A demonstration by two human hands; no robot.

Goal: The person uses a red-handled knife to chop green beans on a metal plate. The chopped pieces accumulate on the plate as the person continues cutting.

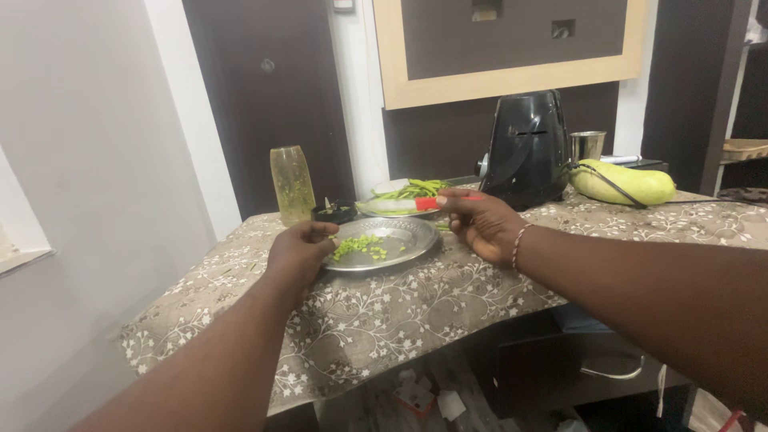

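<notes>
A round steel plate (416, 234) with chopped green pieces (358, 246) sits on the patterned tablecloth. My left hand (298, 253) rests at the plate's left rim, fingers curled on the edge. My right hand (478, 222) hovers to the right of the plate and holds a knife (400, 205) with a red handle and a pale blade that points left over the plate. Behind it, a second plate (376, 211) carries whole green beans (418, 189).
A black appliance (528, 148) stands behind my right hand, with a steel cup (587, 145) and a pale green gourd (624, 183) to its right. A yellowish bottle (292, 184) and a small dark bowl (334, 212) stand at the left back. The table edge drops off in front.
</notes>
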